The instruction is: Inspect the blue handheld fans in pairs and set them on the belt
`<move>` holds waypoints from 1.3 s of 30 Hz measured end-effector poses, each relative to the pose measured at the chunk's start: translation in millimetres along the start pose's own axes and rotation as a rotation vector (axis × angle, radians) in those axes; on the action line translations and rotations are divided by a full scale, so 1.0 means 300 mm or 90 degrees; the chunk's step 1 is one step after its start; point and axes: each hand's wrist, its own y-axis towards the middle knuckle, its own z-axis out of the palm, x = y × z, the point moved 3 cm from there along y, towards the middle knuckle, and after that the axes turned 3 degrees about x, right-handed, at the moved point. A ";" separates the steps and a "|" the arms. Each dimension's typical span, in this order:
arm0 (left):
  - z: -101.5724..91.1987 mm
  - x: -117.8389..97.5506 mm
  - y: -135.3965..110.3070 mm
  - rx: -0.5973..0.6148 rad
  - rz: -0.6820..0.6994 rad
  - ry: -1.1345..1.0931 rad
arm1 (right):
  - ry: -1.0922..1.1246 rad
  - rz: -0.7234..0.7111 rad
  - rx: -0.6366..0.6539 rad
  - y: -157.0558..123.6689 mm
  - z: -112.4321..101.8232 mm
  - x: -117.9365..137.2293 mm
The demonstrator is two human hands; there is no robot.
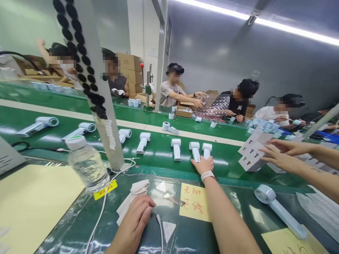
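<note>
Far left, a sheet of pale yellow paper [34,208] on the bench, and just beside it a clear plastic water bottle [88,164] with a white cap, tilted in view. Next, the left hand [132,222], fingers together and slightly curled over a folded white cloth [132,199], with no telling whether clamped or merely resting; a thin white cable [160,229] close by the fingertips. Above, along the green conveyor belt [159,155], a row of white handheld units [176,149] with round heads, all apart from one another. Centre, a yellow sticky note [195,203] with handwritten red and orange characters on the bench, below the right hand [202,165], its fingers together, tips on the handle end of one white unit [195,151] lying on the belt, clamping not evident. That unit's place: near the belt's front edge, just beside its neighbour. The work in hand: handling of these units at the belt's edge, one hand on a unit, the other on the cloth. Further right, a co-worker's hands [288,147] around a printed white carton [253,155], and on the bench a pale blue handheld unit [278,211], well apart from both of the person's hands.
</note>
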 end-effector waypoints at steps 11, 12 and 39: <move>0.034 -0.094 -0.002 0.019 -0.195 -0.546 | 0.268 -0.273 0.143 -0.496 -0.115 0.086; 0.037 -0.125 0.005 0.014 -0.206 -0.666 | 0.270 -0.315 0.155 -0.577 -0.112 0.103; -0.153 -0.180 0.020 -0.073 -0.139 -0.847 | 0.602 -0.080 0.778 -0.927 -0.031 0.135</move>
